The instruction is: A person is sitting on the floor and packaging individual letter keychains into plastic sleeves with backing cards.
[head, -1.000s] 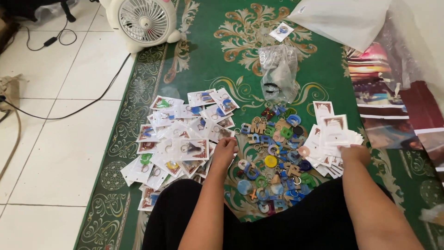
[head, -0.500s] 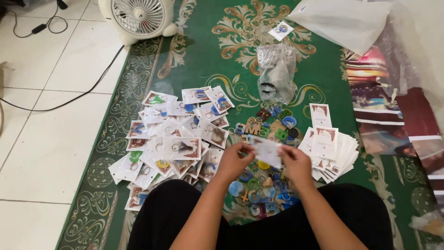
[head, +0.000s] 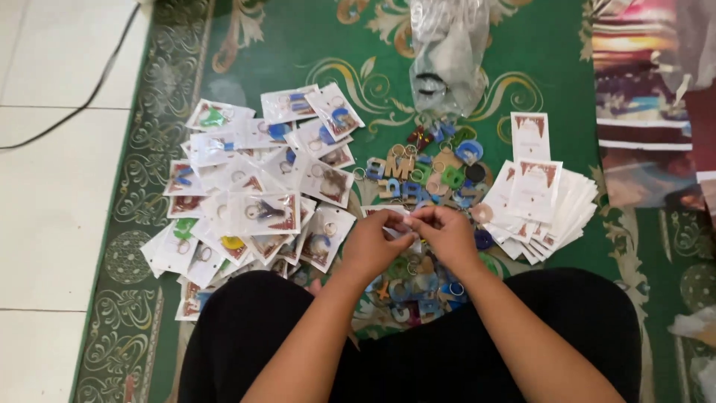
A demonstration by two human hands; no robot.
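Both the left hand (head: 377,242) and right hand (head: 447,235) pinch a small clear packet (head: 394,222) above the keychain pile (head: 425,179); thin, light and slippery, it seems best gripped by its edges

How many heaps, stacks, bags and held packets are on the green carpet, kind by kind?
Heap of packed keyrings: 1
Heap of loose letter keyrings: 1
Stack of white cards: 1
Clear plastic bag: 1
Small packet pinched by left hand and right hand: 1
Total: 5
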